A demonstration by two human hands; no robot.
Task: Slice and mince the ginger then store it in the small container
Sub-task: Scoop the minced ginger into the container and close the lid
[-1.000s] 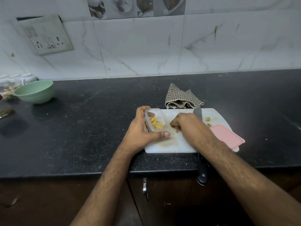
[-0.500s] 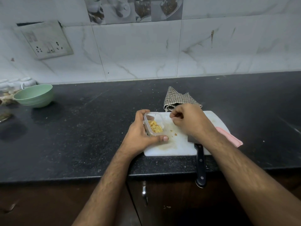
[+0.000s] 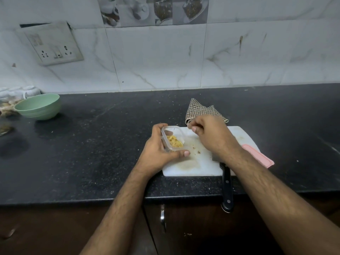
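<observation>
Pinching ginger bits, right hand [image 3: 211, 137] fingers hover just right of the small container [image 3: 172, 138]; left hand [image 3: 158, 151] grips it.

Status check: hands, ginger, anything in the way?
Left hand grips container, ginger inside. Right hand pinched above board, contents unclear. Knife under right forearm, lid off.

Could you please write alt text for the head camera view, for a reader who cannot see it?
A person's left hand grips a small clear container of ginger pieces on a white cutting board, while the right hand, fingers curled, hovers beside it. A black-handled knife and pink lid lie under the right forearm, on a dark counter.
</observation>
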